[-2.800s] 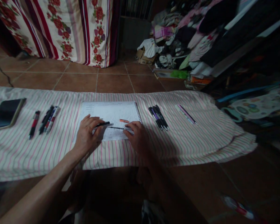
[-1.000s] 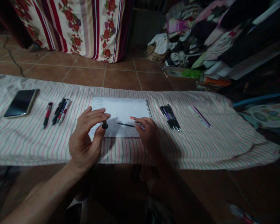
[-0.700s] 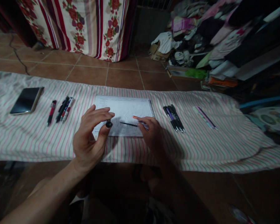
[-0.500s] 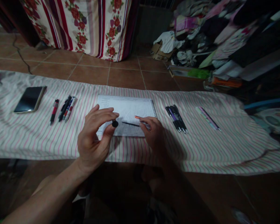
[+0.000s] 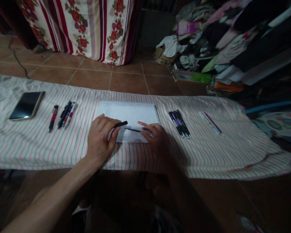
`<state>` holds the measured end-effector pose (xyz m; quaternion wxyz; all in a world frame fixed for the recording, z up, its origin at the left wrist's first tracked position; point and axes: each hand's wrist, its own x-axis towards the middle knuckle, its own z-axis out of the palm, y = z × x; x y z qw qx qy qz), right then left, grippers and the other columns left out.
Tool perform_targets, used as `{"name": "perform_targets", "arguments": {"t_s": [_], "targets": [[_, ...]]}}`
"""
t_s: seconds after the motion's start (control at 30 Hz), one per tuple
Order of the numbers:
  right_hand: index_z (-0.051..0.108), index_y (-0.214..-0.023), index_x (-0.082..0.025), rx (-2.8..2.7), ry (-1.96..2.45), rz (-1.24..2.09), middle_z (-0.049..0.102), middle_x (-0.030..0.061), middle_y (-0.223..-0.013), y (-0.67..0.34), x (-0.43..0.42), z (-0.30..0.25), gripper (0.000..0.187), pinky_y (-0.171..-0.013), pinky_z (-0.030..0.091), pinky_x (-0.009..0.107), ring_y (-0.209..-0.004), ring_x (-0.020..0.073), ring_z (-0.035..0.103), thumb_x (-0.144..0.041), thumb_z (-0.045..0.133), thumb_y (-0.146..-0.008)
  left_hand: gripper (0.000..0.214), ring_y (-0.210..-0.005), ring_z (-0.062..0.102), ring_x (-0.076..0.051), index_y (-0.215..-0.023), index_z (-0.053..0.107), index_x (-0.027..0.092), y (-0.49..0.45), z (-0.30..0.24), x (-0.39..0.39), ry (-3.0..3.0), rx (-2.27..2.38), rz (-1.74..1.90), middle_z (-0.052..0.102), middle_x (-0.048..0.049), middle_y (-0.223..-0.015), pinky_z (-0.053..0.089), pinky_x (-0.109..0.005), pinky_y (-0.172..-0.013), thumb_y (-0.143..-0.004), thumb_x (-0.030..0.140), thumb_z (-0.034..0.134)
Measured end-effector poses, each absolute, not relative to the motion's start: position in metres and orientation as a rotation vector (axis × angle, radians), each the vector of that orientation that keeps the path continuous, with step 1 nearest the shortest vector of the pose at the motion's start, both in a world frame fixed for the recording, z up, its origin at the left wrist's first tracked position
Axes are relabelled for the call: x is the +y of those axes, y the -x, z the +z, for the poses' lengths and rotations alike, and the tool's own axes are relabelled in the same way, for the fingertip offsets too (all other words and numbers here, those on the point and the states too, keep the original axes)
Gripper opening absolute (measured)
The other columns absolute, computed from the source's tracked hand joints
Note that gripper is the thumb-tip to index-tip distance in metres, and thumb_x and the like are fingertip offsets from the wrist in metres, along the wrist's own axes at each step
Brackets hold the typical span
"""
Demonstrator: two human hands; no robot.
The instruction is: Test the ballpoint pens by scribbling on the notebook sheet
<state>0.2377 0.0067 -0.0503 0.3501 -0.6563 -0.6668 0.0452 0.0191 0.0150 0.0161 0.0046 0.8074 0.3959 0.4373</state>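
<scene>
Above the left part of an open spiral notebook [image 5: 133,110], my left hand [image 5: 100,137] pinches a short black pen barrel [image 5: 121,124] between thumb and fingers, its end pointing right. My right hand [image 5: 157,137] rests over the notebook's lower right corner with its fingers closed. From its fingertips a thin black pen refill [image 5: 132,129] sticks out to the left. An orange-ended pen part [image 5: 142,123] shows just above it, by the index finger; whether it is gripped or lies on the page I cannot tell. The page carries faint writing.
A striped cloth [image 5: 135,155] covers the low table. On the left lie a phone [image 5: 26,105], a red-and-black pen [image 5: 53,119] and several pens [image 5: 66,115]. To the right are several black and purple pens [image 5: 179,124] and slim pastel pens [image 5: 211,123].
My left hand has turned and its fingers have drawn in, so the black barrel now lies sideways instead of end-on. My right hand stays nearly in place. The view has shifted slightly.
</scene>
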Motion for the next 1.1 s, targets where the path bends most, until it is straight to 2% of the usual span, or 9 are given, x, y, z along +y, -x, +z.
{"name": "perform_targets", "arguments": {"t_s": [0.3,0.6,0.87,1.0,1.1], "targets": [[0.069,-0.082,-0.019,-1.752,1.782,0.162,0.06,0.0064,-0.082,-0.236,0.002,-0.043,0.01,-0.078,0.044,0.034,-0.083,0.0205,0.056,-0.021,0.061,-0.077,0.018,-0.093,0.057,-0.026,-0.096,0.061,0.019,-0.021,-0.014,0.025,-2.561,1.409,0.962,0.067,-0.007,-0.089,0.046,-0.046,-0.089,-0.084,0.021,0.048],[0.065,-0.079,-0.019,-1.736,1.774,0.235,0.064,0.0061,-0.083,-0.238,-0.001,-0.032,0.009,-0.075,0.043,0.032,-0.082,0.0202,0.058,-0.02,0.056,-0.079,0.019,-0.096,0.057,-0.028,-0.097,0.061,0.02,-0.017,-0.02,0.031,-2.62,1.436,0.954,0.068,-0.0083,-0.091,0.047,-0.049,-0.087,-0.084,0.024,0.048],[0.062,-0.083,-0.021,-1.479,1.648,0.548,0.07,0.0017,-0.081,-0.239,-0.001,-0.03,0.011,-0.065,0.046,0.028,-0.07,0.0165,0.063,-0.024,0.053,-0.077,0.02,-0.09,0.059,-0.027,-0.098,0.061,0.016,-0.016,-0.023,0.036,-2.708,1.42,0.933,0.067,-0.0098,-0.088,0.045,-0.049,-0.091,-0.085,0.023,0.048],[0.063,-0.086,-0.021,-1.35,1.618,0.698,0.066,-0.0007,-0.068,-0.237,0.001,-0.028,0.016,-0.053,0.041,0.024,-0.058,0.0143,0.059,-0.027,0.054,-0.075,0.02,-0.09,0.058,-0.026,-0.099,0.061,0.017,-0.017,-0.023,0.036,-2.708,1.421,0.911,0.067,-0.009,-0.088,0.044,-0.049,-0.093,-0.086,0.023,0.046],[0.064,-0.084,-0.02,-1.214,1.561,0.806,0.064,-0.0011,-0.063,-0.235,0.001,-0.023,0.017,-0.053,0.039,0.023,-0.057,0.0134,0.058,-0.028,0.054,-0.073,0.02,-0.088,0.059,-0.025,-0.098,0.061,0.017,-0.018,-0.022,0.036,-2.722,1.419,0.911,0.067,-0.0085,-0.086,0.043,-0.048,-0.094,-0.086,0.024,0.047]]}}
